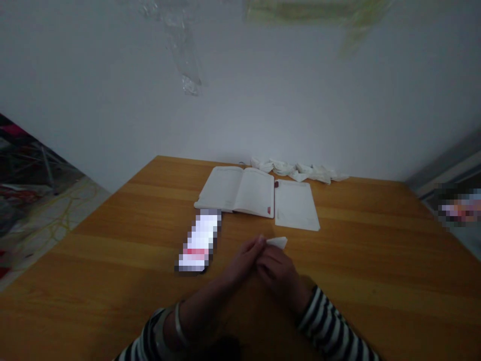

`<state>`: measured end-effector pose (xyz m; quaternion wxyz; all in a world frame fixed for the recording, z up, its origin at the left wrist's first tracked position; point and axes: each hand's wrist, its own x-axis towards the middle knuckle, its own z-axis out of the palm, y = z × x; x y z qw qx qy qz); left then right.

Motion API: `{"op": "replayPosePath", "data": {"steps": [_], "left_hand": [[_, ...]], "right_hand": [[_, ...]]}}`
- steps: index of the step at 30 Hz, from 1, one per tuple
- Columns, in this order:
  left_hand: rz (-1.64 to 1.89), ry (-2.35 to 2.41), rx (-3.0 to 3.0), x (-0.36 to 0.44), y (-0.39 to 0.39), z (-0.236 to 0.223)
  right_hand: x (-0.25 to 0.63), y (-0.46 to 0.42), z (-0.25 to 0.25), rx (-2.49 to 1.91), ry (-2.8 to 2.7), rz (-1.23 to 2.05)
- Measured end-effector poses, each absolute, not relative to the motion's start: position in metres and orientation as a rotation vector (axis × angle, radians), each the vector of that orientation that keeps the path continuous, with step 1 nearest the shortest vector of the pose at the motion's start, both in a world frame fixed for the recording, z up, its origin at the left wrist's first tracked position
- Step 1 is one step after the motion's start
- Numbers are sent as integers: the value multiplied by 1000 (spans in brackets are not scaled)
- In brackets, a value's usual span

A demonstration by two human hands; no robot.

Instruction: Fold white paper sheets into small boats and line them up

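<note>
Small white paper piece [277, 242], looks folded, sits at the fingertips above the near-middle part of the desk [361, 281]. Left hand [244, 258] and right hand [280, 273] meet around its near end. Fingers on both are narrow, bunched together and apparently closed on the paper; exact fingertip contact is hidden, and can't tell which hand takes more of the grip. Far end sticks out free, pointing away to the right.

Handling, judged by look: very light, thin, bends and creases easily, some stiffness where layers stack. Could tear or crumple if squeezed or pulled hard. Not likely slippery. Best hold: light pinch on the thicker near end or along a folded edge, flat between thumb and forefinger; the thin free tip is a poor place to grab.

Around it: loose white sheet [296, 205] lies flat beyond the hands, just beside the open notebook [253, 193]. Pixelated phone [199, 240], screen lit, lies left of the hands, near the notebook's lower left edge. Crumpled white strip [300, 170], maybe tissue, runs along the back by the wall [300, 100]. Dim light, fine detail lost.
</note>
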<state>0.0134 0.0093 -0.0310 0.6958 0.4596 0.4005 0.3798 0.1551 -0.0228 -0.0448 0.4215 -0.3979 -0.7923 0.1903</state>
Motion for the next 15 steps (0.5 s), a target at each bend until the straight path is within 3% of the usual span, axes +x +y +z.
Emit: {"op": "replayPosePath", "data": {"steps": [5,11,15], "left_hand": [[830,935,976,12,11,-34],[961,932,1048,11,7,-31],[942,905,1121,12,4,-31]], "right_hand": [[161,-27,-35,-976,-1873,500],[165,-25,-36,-1169,-1688,179],[164,-24,-43,-1241,-1639,400]]}}
